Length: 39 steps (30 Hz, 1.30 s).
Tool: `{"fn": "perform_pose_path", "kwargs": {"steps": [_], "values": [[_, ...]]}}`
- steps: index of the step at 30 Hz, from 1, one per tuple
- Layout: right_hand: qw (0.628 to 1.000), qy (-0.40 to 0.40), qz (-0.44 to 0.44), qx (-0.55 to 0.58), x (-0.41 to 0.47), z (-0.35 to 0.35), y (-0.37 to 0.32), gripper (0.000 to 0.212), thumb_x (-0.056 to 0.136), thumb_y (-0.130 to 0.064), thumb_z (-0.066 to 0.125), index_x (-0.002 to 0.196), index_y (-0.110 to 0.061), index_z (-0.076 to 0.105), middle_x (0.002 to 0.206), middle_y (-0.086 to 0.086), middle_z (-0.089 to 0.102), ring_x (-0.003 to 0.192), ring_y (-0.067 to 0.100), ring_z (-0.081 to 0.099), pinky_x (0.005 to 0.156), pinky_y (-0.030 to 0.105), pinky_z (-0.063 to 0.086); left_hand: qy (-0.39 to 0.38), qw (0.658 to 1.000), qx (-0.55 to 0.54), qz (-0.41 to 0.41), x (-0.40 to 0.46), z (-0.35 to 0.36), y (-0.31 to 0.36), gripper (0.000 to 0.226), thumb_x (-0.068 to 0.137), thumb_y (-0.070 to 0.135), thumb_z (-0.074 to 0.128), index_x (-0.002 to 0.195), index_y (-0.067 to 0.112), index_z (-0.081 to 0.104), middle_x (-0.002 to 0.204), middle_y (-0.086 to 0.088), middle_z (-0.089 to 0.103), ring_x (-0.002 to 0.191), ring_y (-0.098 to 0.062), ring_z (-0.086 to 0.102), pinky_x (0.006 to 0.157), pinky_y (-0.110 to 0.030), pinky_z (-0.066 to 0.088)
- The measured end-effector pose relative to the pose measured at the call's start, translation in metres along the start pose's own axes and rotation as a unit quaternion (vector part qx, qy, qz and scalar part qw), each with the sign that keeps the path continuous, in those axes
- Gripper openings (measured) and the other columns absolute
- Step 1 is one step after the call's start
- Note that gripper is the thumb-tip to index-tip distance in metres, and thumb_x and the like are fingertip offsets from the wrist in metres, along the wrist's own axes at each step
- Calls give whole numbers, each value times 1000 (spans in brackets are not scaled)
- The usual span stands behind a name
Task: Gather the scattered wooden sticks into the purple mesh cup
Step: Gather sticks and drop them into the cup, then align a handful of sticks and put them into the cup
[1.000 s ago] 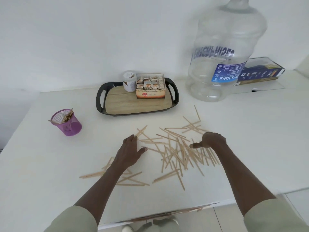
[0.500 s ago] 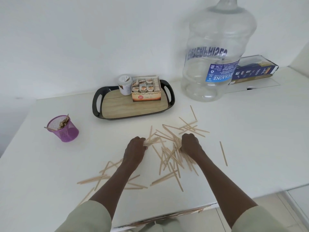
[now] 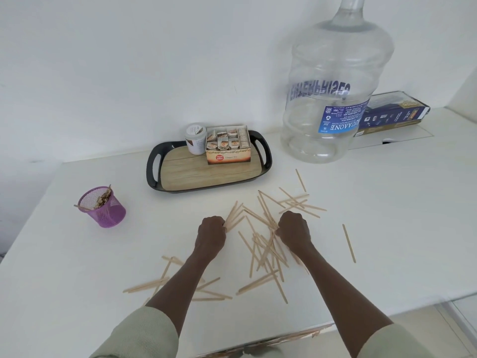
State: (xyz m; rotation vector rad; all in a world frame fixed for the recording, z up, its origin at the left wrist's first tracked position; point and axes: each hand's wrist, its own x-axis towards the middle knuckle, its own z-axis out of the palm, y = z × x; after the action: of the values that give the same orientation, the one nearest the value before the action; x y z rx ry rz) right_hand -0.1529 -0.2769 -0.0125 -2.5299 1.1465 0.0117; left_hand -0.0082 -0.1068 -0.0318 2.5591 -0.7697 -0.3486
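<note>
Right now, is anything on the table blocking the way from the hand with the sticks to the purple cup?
Nothing visible: only bare table lies between the left hand gripping sticks and the purple mesh cup.

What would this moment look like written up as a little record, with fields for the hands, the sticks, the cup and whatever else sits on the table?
left hand: fingers curled round a bunch of sticks
right hand: fingers curled round sticks in the pile
wooden sticks: most lie scattered on the white table; one lies alone at the right
purple mesh cup: upright, far left, a few sticks already inside
tray: behind the sticks, carrying a tea box and a white jar
water bottle: large, clear, looks empty
</note>
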Motion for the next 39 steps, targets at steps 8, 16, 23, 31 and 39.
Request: {"fn": "perform_pose_path", "kwargs": {"steps": [8,16,23,31,39], "values": [[989,-35,67,131,11,-19,0,9,73,2,60,66,-3,59,67,8,61,77,29,67,61,27,47,-31,987,-133,-80,15,-10,13,26,95,4,45,109,4,66,110,-12,67,104,-31,60,80,-32,45],[909,-40,79,407,21,-43,-31,14,67,4,79,70,13,69,64,20,62,62,24,61,70,44,59,-82,827,-496,-252,14,-10,61,32,91,0,29,89,7,61,70,-2,56,47,-10,42,41,-21,29],[879,-61,82,467,18,-41,-80,20,66,9,78,81,18,68,76,30,68,67,35,67,78,48,61,-100,776,-568,-257,7,-22,86,29,88,-7,31,80,-2,58,55,-7,45,49,-16,38,45,-26,29],[935,18,38,353,6,-30,-102,7,72,-7,76,72,0,73,79,16,74,80,32,71,76,44,61,-104,740,-630,-212,3,-14,88,66,107,45,17,132,-5,52,121,-27,64,100,-26,65,83,-35,54],[949,-17,-87,303,5,-35,-105,21,82,-3,57,69,3,72,58,12,64,55,26,58,61,38,54,-16,877,-457,-151,-1,-10,76,79,99,63,13,95,8,69,55,5,51,51,-13,45,49,-26,34]]}}
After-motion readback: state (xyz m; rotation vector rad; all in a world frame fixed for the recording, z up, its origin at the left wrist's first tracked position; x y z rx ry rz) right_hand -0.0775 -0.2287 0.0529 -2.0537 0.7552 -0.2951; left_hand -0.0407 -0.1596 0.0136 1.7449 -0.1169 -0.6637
